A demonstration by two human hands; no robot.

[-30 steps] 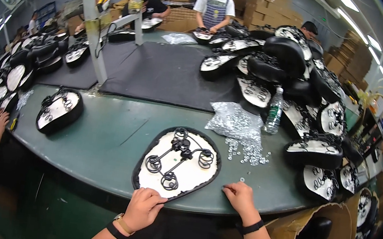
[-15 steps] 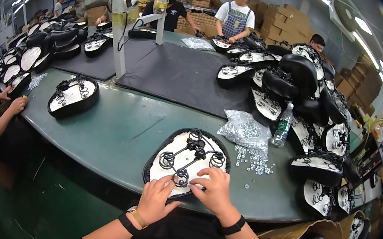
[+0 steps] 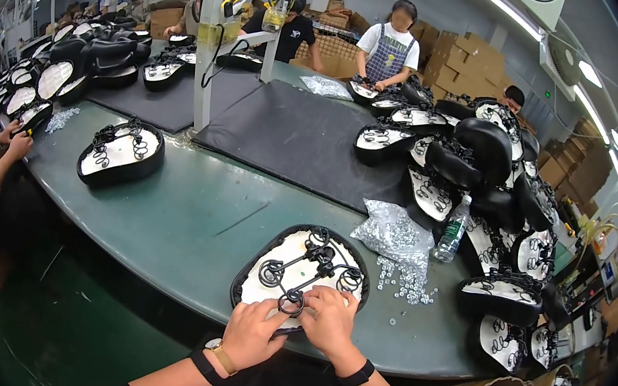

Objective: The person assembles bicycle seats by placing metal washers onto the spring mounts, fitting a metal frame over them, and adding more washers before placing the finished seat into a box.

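Head view, and you're in close: the seat (image 3: 285,282) lies underside up on the green bench (image 3: 196,217), straight in front of you at 12 o'clock, coils and black bars showing on its pale base. Both your hands are on its near side. Your left hand (image 3: 253,335) comes in at 7 o'clock of the seat, fingers bunched narrow; your right hand (image 3: 329,322) sits at about 5 o'clock, its fingers curled in narrow too. Whether either one pinches a small part, I cannot tell; the fingertips hide it.

And here's the relation that counts: the near coil (image 3: 291,302) stands right between your hands, at 1 o'clock from the left, 10 o'clock from the right. The fingertips of both are right at it, and there's no clear call on which is nearer. The bars slant from roughly 7 to 1 o'clock; the seat's own long axis is tougher to call, with your hands over the near rim.

Out at 2 o'clock from the seat, loose nuts (image 3: 406,282) spill from a clear bag (image 3: 395,232), a bottle (image 3: 452,229) just beyond. One stray nut (image 3: 393,322) lies nearer your right hand, at 1 to 2 o'clock. Over at 10 o'clock, well apart, a second seat (image 3: 120,155) rests coils up.
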